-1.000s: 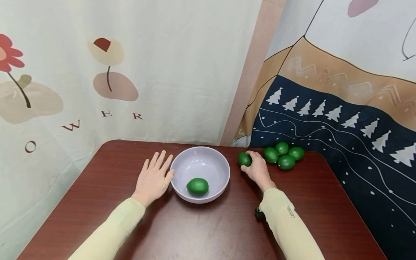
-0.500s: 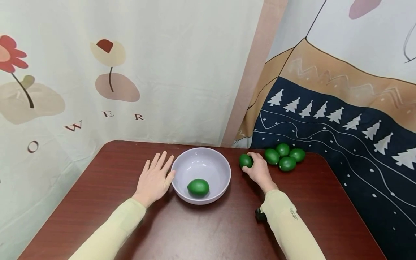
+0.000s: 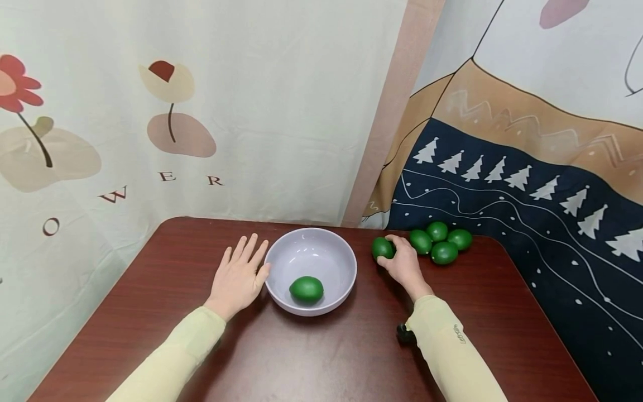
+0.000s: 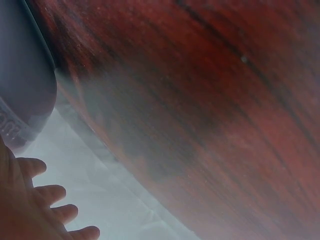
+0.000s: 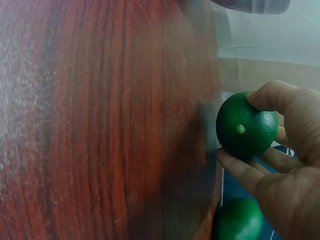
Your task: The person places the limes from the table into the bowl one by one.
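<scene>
My right hand grips a green lime between thumb and fingers at the table's far side. The right wrist view shows the thumb on one side of this lime and fingertips on the other, its stem nub facing the camera. My left hand is spread with straight fingers, its thumb right at the left rim of a pale lilac bowl. Inside the bowl lies another lime. The left wrist view catches fingertips beneath the bowl's side.
Several more limes sit in a cluster just right of my right hand, near the far right corner of the dark red wooden table. Printed curtains hang right behind the table's far edge.
My right hand has shifted slightly to the right with the lime in its grip, closer to the cluster. My left hand and the bowl keep their places.
</scene>
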### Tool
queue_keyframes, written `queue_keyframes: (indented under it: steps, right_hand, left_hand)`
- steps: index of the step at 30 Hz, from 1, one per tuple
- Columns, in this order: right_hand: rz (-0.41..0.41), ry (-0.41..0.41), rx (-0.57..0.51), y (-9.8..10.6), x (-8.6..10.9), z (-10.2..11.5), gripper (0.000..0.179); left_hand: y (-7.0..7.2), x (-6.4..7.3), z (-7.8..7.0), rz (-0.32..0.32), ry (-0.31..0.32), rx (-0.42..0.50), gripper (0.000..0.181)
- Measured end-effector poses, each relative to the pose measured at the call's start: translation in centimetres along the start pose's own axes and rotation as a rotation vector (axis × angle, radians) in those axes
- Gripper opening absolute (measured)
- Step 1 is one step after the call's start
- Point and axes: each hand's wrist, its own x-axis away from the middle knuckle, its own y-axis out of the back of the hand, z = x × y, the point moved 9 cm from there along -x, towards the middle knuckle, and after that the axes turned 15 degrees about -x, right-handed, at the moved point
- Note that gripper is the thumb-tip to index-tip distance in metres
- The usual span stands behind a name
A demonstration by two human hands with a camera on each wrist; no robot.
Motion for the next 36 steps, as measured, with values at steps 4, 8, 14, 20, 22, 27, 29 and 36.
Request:
queue_keyframes:
  steps: [4, 8, 14, 20, 22, 27, 29, 36]
  right_hand:
    - [-0.015, 0.016, -0.007, 0.3, 0.1, 0.3, 0.057]
    - [-0.027, 0.03, -0.024, 0.6, 0.2, 0.8, 0.056]
    - [-0.038, 0.064, -0.031, 0.9, 0.3, 1.4, 0.056]
    - [-0.036, 0.084, -0.03, 0.9, 0.4, 1.7, 0.056]
    - [-0.04, 0.088, -0.035, 1.0, 0.4, 1.8, 0.056]
    - [-0.053, 0.099, -0.052, 1.2, 0.4, 2.3, 0.056]
    - [-0.055, 0.103, -0.058, 1.3, 0.4, 2.5, 0.055]
    - [-0.054, 0.112, -0.083, 1.3, 0.7, 3.3, 0.055]
  left_hand:
    - [0.1, 0.0, 0.0, -0.006, 0.0, 0.001, 0.059]
    - [0.1, 0.0, 0.0, -0.008, -0.001, -0.002, 0.059]
    - [0.1, 0.0, 0.0, -0.006, -0.002, -0.003, 0.06]
    - [0.1, 0.0, 0.0, -0.003, -0.001, 0.0, 0.06]
    - [0.1, 0.0, 0.0, -0.002, -0.001, 0.0, 0.06]
    - [0.2, 0.0, 0.0, -0.008, -0.001, -0.005, 0.06]
    - [0.2, 0.0, 0.0, -0.007, -0.001, -0.005, 0.06]
    - [0.3, 0.1, -0.1, -0.008, -0.002, -0.004, 0.06]
